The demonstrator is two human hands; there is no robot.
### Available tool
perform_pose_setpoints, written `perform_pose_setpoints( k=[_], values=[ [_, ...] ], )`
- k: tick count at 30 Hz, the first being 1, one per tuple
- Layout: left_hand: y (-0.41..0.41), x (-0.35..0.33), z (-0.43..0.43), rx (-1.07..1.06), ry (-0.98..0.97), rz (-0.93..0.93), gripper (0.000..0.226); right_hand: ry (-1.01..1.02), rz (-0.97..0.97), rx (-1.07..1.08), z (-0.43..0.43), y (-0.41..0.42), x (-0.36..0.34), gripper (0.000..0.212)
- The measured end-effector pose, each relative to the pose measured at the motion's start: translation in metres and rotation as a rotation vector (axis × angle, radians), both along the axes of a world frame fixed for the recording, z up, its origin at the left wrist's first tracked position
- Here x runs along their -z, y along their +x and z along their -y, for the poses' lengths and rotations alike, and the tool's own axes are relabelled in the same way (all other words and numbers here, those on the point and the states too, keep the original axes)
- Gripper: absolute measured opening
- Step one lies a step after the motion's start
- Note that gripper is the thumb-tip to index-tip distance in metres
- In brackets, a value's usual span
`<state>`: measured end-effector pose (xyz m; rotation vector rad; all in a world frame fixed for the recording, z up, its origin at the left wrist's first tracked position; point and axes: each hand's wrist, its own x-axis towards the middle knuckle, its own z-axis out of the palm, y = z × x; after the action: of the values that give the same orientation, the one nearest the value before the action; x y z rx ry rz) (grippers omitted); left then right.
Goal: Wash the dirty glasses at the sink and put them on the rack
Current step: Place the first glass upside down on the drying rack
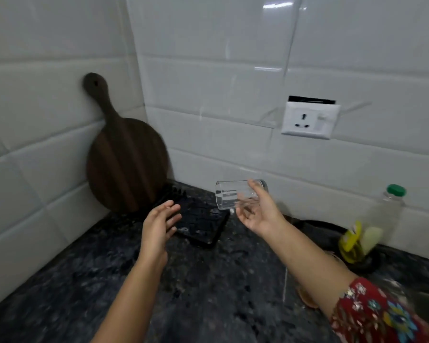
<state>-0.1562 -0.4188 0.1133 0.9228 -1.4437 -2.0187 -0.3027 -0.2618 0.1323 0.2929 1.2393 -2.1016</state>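
Note:
A clear drinking glass [229,194] lies on its side in the air, its mouth pointing left, held by my right hand [258,214] around its base end. It hovers just above the right edge of a black drying rack [203,224] that sits on the dark granite counter [159,288] near the wall corner. My left hand [160,222] hangs over the rack's left part, fingers spread, holding nothing. The rack itself looks bare of glasses.
A dark round wooden cutting board [124,157] leans in the tiled corner behind the rack. A white wall socket [308,118] is on the back wall. At right stand a green-capped clear bottle [391,206] and a yellow scrubber holder [354,241]; the sink edge [426,303] shows at far right.

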Motion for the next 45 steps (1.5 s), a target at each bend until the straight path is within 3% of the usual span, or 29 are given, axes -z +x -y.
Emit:
perform_pose_setpoints(
  k=[2, 5, 9, 13, 18, 30, 33, 36, 38, 42, 45],
  values=[
    [0.000, 0.010, 0.016, -0.021, 0.011, 0.012, 0.022, 0.086, -0.082, 0.013, 0.034, -0.009, 0.018, 0.045],
    [-0.005, 0.028, 0.034, -0.051, 0.034, 0.032, 0.022, 0.241, -0.258, 0.060, 0.078, -0.022, 0.046, 0.070],
    [-0.017, 0.046, 0.044, -0.064, 0.075, 0.054, 0.019, 0.451, -0.609, 0.046, 0.122, -0.044, 0.071, 0.058],
    [-0.031, 0.057, 0.048, -0.065, 0.051, 0.074, 0.018, 0.668, -1.016, -0.103, 0.152, -0.062, 0.082, 0.071],
    [-0.043, 0.069, 0.050, -0.053, 0.042, 0.104, 0.019, 0.769, -1.256, -0.230, 0.168, -0.073, 0.085, 0.071],
    [-0.049, 0.072, 0.048, -0.059, 0.052, 0.087, 0.022, 0.842, -1.232, -0.250, 0.178, -0.074, 0.101, 0.075],
    [-0.047, 0.067, 0.048, -0.079, 0.053, 0.074, 0.025, 0.844, -1.159, -0.279, 0.177, -0.072, 0.100, 0.084],
    [-0.041, 0.056, 0.043, -0.090, 0.052, 0.049, 0.026, 0.760, -0.967, -0.368, 0.167, -0.064, 0.086, 0.100],
    [-0.035, 0.044, 0.036, -0.084, 0.037, 0.021, 0.026, 0.652, -0.823, -0.332, 0.151, -0.052, 0.065, 0.086],
    [-0.018, 0.011, 0.008, -0.060, -0.009, -0.042, 0.024, 0.428, -0.612, -0.242, 0.097, -0.017, 0.012, 0.021],
    [0.003, -0.009, -0.028, -0.005, -0.042, -0.072, 0.023, 0.303, -0.540, -0.278, 0.042, 0.017, -0.020, 0.006]
  ],
)
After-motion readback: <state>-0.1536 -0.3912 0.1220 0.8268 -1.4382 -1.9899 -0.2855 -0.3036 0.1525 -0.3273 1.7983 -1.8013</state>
